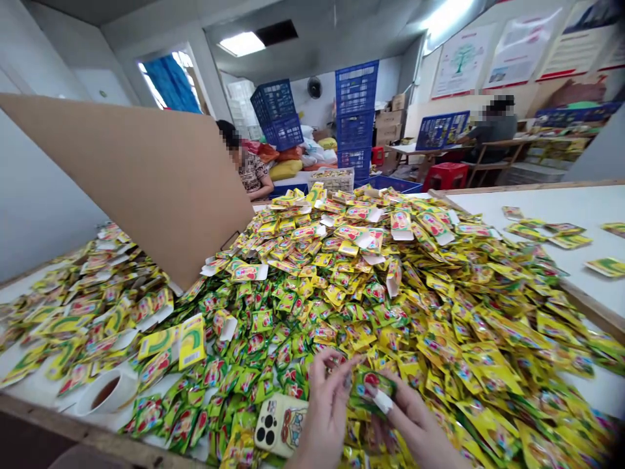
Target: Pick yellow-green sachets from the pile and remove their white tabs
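Observation:
My right hand (413, 413) grips a small green sachet (367, 383) with a red fruit picture, in front of me over the heap. A white wrap covers the tip of my right thumb. Just left of it, my left hand (328, 394) has its fingers bent and drawn together near the sachet's edge; what lies between them, if anything, is hidden. Under and around both hands spread green sachets (263, 319) and yellow sachets (493, 371). Beside my left wrist lies a phone (280, 425) in a pale case with a cartoon picture.
Small yellow boxes (401, 225) with open white flaps top the heap. A cardboard sheet (146, 176) stands at the left, with more boxes (78, 326) beyond. A white cup (124, 387) of brown liquid stands near the front edge. Two people sit farther back by blue crates (355, 117).

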The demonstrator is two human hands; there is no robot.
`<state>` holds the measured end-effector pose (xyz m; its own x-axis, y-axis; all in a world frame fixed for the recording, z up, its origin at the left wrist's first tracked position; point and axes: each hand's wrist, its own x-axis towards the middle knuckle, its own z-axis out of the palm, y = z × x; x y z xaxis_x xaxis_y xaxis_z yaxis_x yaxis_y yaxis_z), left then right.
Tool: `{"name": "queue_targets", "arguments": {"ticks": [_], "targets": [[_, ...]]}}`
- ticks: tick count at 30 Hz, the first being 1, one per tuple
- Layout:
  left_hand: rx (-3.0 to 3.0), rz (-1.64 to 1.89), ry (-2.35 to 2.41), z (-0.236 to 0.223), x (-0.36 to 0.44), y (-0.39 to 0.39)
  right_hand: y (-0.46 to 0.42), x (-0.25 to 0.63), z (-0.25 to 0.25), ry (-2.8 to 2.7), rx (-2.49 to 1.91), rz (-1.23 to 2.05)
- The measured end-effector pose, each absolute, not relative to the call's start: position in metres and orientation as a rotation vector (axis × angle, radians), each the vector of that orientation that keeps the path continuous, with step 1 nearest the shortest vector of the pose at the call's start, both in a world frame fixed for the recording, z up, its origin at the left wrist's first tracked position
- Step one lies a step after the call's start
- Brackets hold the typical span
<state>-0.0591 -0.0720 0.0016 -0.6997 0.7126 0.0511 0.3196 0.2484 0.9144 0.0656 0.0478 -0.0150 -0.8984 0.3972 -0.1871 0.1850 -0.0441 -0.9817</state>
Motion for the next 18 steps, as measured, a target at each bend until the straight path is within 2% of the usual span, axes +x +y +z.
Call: {"name": "queue_targets", "arguments": {"ticks": [2,3,4,7,9,13,16,18], "targets": [[0.981,1.107,2.716,0.016,-0.104,-0.094,0.059,0.072,-0.016,-2.282,-0.642,1.748],[0.839,0.848,3.028,0.021,-0.132,-0.11,0.066,0.076,-0.016,-2.417,-0.608,1.516],[0.618,0.784,3.17,0.026,-0.161,-0.127,0.073,0.081,-0.018,-2.54,-0.562,1.274],[0.113,0.676,3.252,0.03,-0.238,-0.178,0.088,0.094,-0.03,-2.788,-0.46,0.697],[-0.007,0.645,3.166,0.029,-0.268,-0.2,0.094,0.099,-0.037,-2.888,-0.452,0.558],[0.116,0.797,3.08,0.026,-0.264,-0.197,0.102,0.105,-0.023,-2.784,-0.481,0.88],[0.34,1.102,2.876,0.022,-0.213,-0.161,0.1,0.101,0.008,-2.398,-0.49,1.363],[0.495,1.278,2.542,0.019,-0.164,-0.132,0.092,0.091,0.031,-2.048,-0.471,1.703]]}}
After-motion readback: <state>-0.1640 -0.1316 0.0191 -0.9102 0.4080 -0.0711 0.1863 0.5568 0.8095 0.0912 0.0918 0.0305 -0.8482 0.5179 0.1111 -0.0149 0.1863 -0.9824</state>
